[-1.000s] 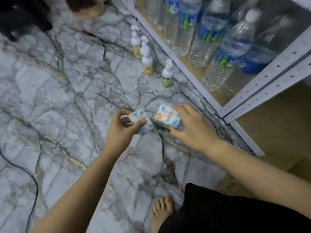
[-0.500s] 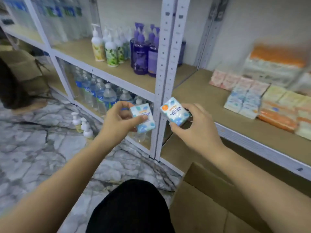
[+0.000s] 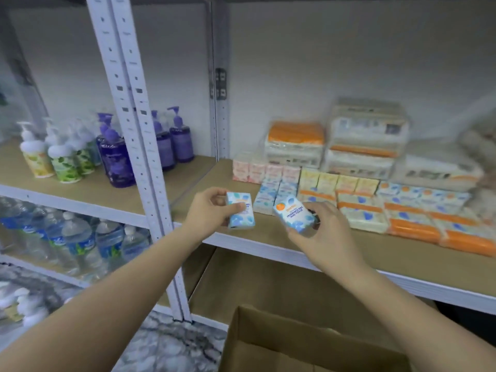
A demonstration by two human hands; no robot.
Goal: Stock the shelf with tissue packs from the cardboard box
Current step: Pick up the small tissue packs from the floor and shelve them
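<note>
Item: two mini tissue packs, blue-and-white wrap. The left pack (image 3: pixel 240 210) sits pinched in the left hand (image 3: pixel 210 210), thumb on its face and fingers (image 3: pixel 218 193) curled behind its upper edge. The right pack (image 3: pixel 294 214), with an orange spot at one corner, is gripped in the right hand (image 3: pixel 319 232), fingers closed round its far side. Both packs hang just above the front edge of the shelf (image 3: pixel 268 232).

Handling, as a judgement: light, soft and compressible, film wrap likely a little slick. Best held across the narrow sides with light pressure; a hard squeeze would dent them. Not fragile.

Just beyond the fingers: a short row of matching blue packs (image 3: pixel 276 196), the likely place for these two. Behind that row, pink packs (image 3: pixel 265 171); to the right of the fingers, yellow packs (image 3: pixel 339 183) and orange-banded flat packs (image 3: pixel 413 226). Larger wrapped tissue bundles (image 3: pixel 367 138) stand at the back wall.

Below the hands: the open cardboard box (image 3: pixel 303 342), its contents not visible.

Left of the fingers, past the white upright (image 3: pixel 134 146): purple pump bottles (image 3: pixel 115 157) and pale ones on the same level, water bottles (image 3: pixel 77 245) on the shelf beneath. The floor is marbled stone. Lighting is dim and the edges of the view are blurred.
</note>
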